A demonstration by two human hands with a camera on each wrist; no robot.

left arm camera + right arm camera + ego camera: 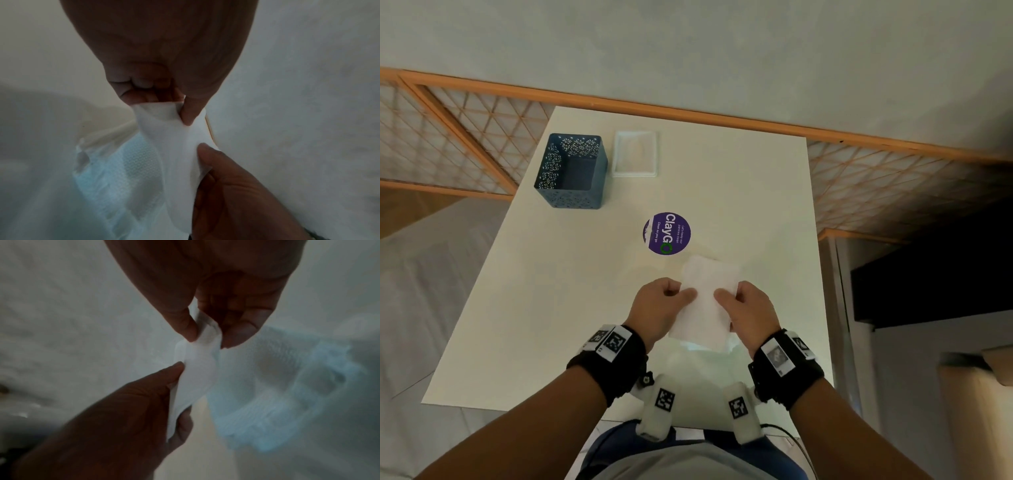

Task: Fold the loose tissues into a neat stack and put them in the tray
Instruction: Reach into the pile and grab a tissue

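Stretching across most of the head view, the pale worktop is cut off at its near edge by the person's forearms and wrist straps. Both wrist views are dim and blurred, so the crumpled bluish-white heap under the hands is hard to make out; it looks like more loose tissue. At the far left corner stands a blue perforated basket, and just beside it, to its right, lies a shallow white tray. A round purple sticker sits mid-worktop. Just nearer than the sticker, a folded white tissue is held above the worktop between the hands. The left hand pinches its left edge, fingers curled beneath, thumb on top. The right hand pinches the right edge likewise between thumb and fingers.
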